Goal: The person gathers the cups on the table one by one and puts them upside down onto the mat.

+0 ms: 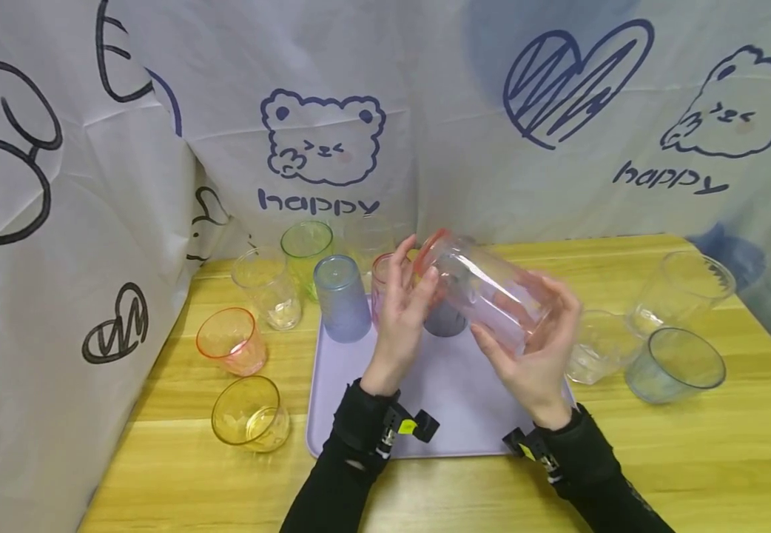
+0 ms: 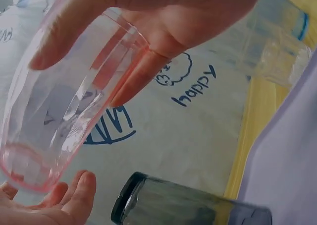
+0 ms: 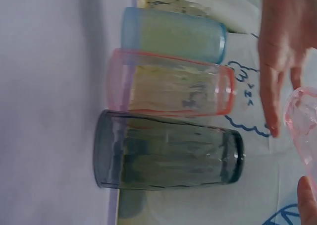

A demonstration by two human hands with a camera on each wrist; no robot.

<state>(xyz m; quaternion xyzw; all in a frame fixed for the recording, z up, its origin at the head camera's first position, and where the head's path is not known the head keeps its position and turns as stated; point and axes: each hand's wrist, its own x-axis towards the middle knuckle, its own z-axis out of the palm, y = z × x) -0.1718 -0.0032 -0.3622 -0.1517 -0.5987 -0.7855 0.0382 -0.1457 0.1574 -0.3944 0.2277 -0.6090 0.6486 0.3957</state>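
Observation:
A clear pink tumbler [image 1: 492, 289] is tilted in the air above the lilac tray [image 1: 452, 414]. My right hand [image 1: 539, 340] grips its wider end, with thumb and fingers on either side. Close to the narrower, redder end is my left hand [image 1: 402, 311], its fingers spread; whether they touch it is hard to tell. Behind the hands, three tumblers stand at the tray's far side: a blue one [image 3: 173, 36], a pink one [image 3: 173, 84] and a dark grey one [image 3: 171, 150]. In the head view, the hands partly hide the pink and grey ones.
Left of the tray are an orange-rimmed glass [image 1: 232, 342], an amber glass [image 1: 251, 414], a clear glass [image 1: 268, 289] and a green glass [image 1: 307, 248]. Clear glasses [image 1: 678, 292] and a grey-blue glass [image 1: 675, 366] occupy the right side. A printed cloth [image 1: 465, 163] hangs behind.

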